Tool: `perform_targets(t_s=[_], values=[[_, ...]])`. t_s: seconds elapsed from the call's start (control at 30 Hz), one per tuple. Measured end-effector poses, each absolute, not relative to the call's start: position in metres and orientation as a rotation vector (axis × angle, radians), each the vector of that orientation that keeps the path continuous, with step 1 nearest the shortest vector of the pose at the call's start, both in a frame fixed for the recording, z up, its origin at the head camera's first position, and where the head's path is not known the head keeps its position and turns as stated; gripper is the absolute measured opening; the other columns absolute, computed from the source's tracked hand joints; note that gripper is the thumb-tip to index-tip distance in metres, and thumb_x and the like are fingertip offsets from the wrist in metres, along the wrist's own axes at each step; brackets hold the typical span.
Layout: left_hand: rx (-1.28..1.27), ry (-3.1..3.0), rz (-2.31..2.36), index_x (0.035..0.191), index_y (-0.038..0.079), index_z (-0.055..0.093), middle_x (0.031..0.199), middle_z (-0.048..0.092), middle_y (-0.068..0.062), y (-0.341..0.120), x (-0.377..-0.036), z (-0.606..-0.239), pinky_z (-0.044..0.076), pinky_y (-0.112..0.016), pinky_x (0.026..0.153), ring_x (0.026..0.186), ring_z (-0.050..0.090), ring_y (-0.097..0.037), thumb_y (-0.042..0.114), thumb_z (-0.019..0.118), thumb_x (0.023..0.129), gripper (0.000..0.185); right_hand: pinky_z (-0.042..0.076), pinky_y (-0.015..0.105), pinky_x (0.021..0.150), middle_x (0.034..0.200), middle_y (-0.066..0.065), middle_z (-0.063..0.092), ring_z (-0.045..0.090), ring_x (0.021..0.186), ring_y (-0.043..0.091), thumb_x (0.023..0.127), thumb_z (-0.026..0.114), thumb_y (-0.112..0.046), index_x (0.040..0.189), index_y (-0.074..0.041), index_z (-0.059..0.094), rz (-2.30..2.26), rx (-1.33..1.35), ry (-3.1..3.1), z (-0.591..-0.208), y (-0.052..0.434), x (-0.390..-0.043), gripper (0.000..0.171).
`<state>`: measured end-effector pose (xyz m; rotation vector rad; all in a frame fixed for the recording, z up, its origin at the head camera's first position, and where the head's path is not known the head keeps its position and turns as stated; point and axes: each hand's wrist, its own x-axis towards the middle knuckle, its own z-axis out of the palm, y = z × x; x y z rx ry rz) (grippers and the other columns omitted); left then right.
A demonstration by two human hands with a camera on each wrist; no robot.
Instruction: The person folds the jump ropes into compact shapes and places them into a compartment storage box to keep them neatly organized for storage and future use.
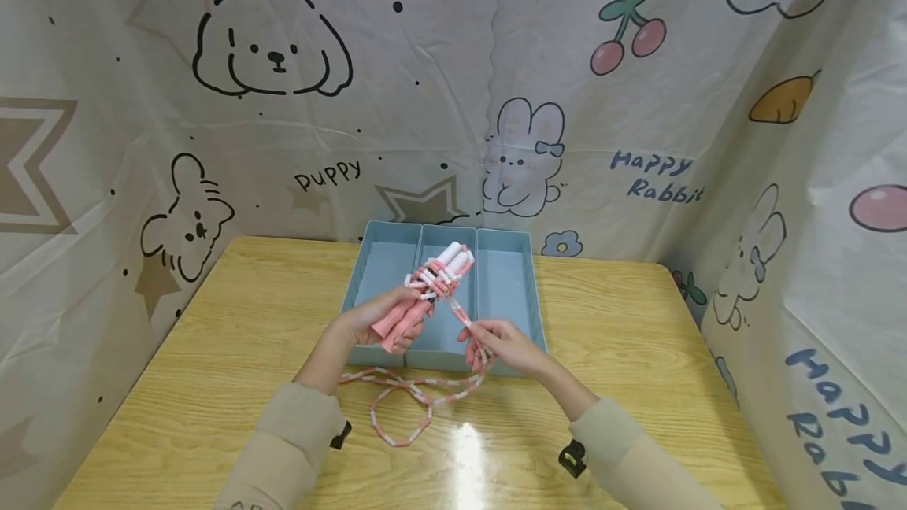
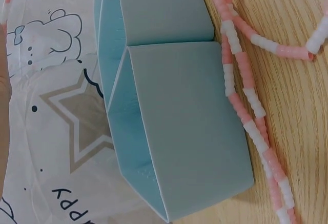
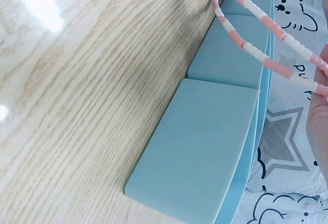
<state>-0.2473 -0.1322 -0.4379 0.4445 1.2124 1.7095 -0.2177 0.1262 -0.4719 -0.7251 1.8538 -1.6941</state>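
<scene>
The skipping rope (image 1: 425, 282) is a beaded cord of short pink and white segments with two pink handles tipped in white. The left hand (image 1: 375, 319) grips both handles together, fingers curled round them, with several turns of cord bunched about them; the bundle is held in the air above the middle bin, white tips pointing toward the far edge of the bench (image 1: 212, 352). From the bundle a strand runs down to the right hand (image 1: 499, 345), which pinches the cord between thumb and fingers just over the near wall of the bins. The loose remainder lies in loops on the bench (one oval loop and a crossing strand) near the bins' front wall, between the two sleeves.

Three pale blue bins (image 1: 505, 274) stand side by side, touching, at the middle of the far edge. Their floors show bare in the head view; the rope hangs over them rather than lying inside.

The left and right parts of the bench are bare wood, and a printed cloth backdrop (image 1: 453, 85) hangs close around the far and side edges.
</scene>
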Motion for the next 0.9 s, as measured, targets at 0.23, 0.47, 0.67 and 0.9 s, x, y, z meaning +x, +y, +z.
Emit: perform_targets(t_s=[0.23, 0.47, 0.67, 0.9], values=[[0.462, 1.218, 1.716, 0.095, 0.012, 0.045, 0.059, 0.046, 0.004, -0.131, -0.248, -0.438, 0.038, -0.019, 0.044, 0.046, 0.042, -0.005, 0.033, 0.023, 0.093, 0.030, 0.052, 0.035, 0.053, 0.077, 0.011, 0.062, 0.060, 0.061, 0.013, 0.100, 0.035, -0.022, 0.111, 0.012, 0.054, -1.652, -0.752, 1.876, -0.471, 0.127, -0.219, 0.040], [0.459, 1.210, 1.744, 0.094, 0.013, 0.045, 0.060, 0.046, 0.004, -0.133, -0.248, -0.439, 0.038, -0.019, 0.044, 0.046, 0.042, -0.005, 0.032, 0.021, 0.093, 0.030, 0.051, 0.031, 0.051, 0.074, 0.015, 0.061, 0.059, 0.057, 0.014, 0.100, 0.035, -0.021, 0.112, 0.010, 0.056, -1.622, -0.797, 1.924, -0.474, 0.128, -0.220, 0.039], [0.443, 1.216, 1.758, 0.094, 0.013, 0.044, 0.059, 0.045, 0.004, -0.135, -0.249, -0.439, 0.038, -0.019, 0.044, 0.046, 0.041, -0.005, 0.033, 0.021, 0.094, 0.031, 0.050, 0.030, 0.049, 0.076, 0.012, 0.064, 0.061, 0.060, 0.012, 0.099, 0.039, -0.021, 0.112, 0.009, 0.057, -1.643, -0.758, 1.928, -0.473, 0.129, -0.220, 0.038], [0.448, 1.216, 1.777, 0.093, 0.014, 0.044, 0.059, 0.043, 0.004, -0.139, -0.252, -0.441, 0.036, -0.020, 0.044, 0.047, 0.041, -0.007, 0.033, 0.020, 0.094, 0.031, 0.048, 0.025, 0.048, 0.069, 0.008, 0.062, 0.058, 0.055, 0.011, 0.097, 0.040, -0.010, 0.104, 0.012, 0.059, -1.650, -0.722, 1.988, -0.459, 0.128, -0.214, 0.029]])
